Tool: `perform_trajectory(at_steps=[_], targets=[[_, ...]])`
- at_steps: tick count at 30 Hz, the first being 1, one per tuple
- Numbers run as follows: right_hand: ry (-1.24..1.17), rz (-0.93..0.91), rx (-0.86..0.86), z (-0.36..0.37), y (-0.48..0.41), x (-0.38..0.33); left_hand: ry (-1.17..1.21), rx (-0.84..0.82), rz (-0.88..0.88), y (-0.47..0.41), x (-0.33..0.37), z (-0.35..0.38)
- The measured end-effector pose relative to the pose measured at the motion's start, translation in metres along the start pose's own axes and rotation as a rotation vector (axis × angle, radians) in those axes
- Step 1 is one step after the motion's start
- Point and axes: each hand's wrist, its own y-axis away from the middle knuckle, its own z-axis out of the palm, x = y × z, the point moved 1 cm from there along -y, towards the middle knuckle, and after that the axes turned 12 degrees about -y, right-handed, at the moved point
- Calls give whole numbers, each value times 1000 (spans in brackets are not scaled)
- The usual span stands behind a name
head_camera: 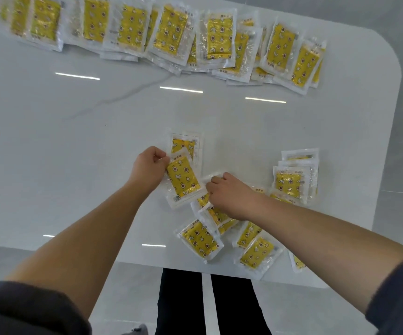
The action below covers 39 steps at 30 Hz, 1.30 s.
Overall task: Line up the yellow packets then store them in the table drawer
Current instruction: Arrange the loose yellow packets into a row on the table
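My left hand [151, 166] pinches the upper left corner of a yellow packet [183, 181], which tilts over another packet [186, 145] lying flat behind it. My right hand [229, 194] is closed on the edge of a packet [211, 178] in a loose heap of several yellow packets [201, 239] near the table's front edge. A neat stack of packets [292, 182] lies to the right of my hands. A long overlapping row of yellow packets [169, 36] runs along the far side of the table. No drawer is visible.
The white glossy table [75, 141] has a rounded far right corner and a front edge just above my dark trousers [183, 303]. One packet [297, 262] overhangs the front edge at the right. Grey floor surrounds the table.
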Motion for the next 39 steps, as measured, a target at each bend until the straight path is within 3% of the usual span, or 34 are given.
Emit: perform_trajectory(at_steps=[5, 20, 22, 25, 29, 33, 36, 39], targets=[[-10, -41, 19, 5, 1, 4, 9, 13, -23, -7, -2, -8], [-52, -38, -135, 5, -7, 6, -41, 18, -30, -25, 2, -15], [-153, -3, -146, 0, -5, 12, -38, 12, -18, -24, 5, -17], [-513, 140, -115, -20, 7, 33, -35, 18, 4, -21, 15, -26], [-921, 371, 124, -59, 28, 89, 4, 45, 31, -23, 44, -41], [-1379, 600, 517, -81, 43, 155, 78, 59, 103, -34, 89, -41], [-1798, 652, 795, -91, 50, 189, 110, 51, 164, -50, 130, -32], [-2066, 633, 1031, -98, 51, 216, 138, 44, 236, -67, 171, -21]])
